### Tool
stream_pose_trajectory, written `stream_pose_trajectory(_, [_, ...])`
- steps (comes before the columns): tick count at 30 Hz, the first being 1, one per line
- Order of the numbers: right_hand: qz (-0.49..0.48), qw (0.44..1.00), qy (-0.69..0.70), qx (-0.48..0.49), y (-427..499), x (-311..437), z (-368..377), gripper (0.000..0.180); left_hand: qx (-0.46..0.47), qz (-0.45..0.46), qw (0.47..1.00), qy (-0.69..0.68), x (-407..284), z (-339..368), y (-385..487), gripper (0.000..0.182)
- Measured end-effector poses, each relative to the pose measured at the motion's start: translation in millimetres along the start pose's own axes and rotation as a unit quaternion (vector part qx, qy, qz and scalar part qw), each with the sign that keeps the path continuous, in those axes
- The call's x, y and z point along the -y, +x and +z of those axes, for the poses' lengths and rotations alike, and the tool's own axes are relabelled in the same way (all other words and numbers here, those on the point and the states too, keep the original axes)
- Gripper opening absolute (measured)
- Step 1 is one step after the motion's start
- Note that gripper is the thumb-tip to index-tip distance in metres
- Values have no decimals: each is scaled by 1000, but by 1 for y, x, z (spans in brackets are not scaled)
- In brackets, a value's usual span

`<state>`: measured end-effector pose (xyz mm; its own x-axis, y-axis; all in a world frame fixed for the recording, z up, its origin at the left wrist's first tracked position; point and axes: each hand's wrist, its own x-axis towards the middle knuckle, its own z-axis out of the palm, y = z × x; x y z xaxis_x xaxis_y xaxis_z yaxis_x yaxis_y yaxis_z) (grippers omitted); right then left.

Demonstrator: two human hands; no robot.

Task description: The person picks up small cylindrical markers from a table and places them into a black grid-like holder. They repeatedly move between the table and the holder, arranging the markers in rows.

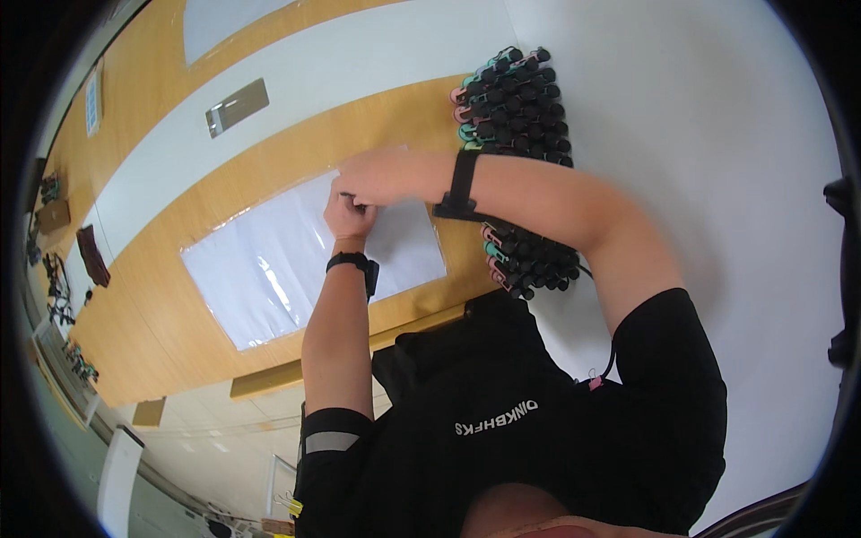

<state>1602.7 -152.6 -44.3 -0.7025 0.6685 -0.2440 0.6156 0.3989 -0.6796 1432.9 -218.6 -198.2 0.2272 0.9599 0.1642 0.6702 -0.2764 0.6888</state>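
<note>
My left hand (349,216) is curled around a small dark item (360,208), most of which my fingers hide. From the right, my right hand (380,178) reaches across and meets it; its fingertips are mostly out of sight, so its grip on the item is unclear. Both hands are above a white sheet (269,269) under clear plastic on the wooden table (155,282). Beyond my right forearm, and partly covered by it, is a dense stack of black cylindrical pieces (518,107) with pink and green parts.
The stack stands against a white wall (672,134) on my right. A metal plate (237,107) is set in the pale strip across the table. Farther left lie a dark red pouch-like item (93,255), tangled black cables (59,289) and a brown box (53,217).
</note>
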Motion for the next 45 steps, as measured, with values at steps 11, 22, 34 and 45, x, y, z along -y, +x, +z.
stream_pose_trajectory(11, [63, 970, -70, -225, -19, -10, -34, 15, 10, -89, 994, -59, -14, -8, 2, 53])
stream_pose_trajectory(22, [321, 901, -197, -213, -103, -114, -116, 24, 3, -60, 997, -40, -16, -10, 3, 52])
stream_pose_trajectory(34, [380, 886, -220, -149, -100, -125, -104, 29, 7, -55, 998, -30, -17, -11, 3, 51])
stream_pose_trajectory(45, [-61, 953, 39, -294, -42, -33, -50, 29, 11, -59, 997, -41, 6, 4, -10, 55])
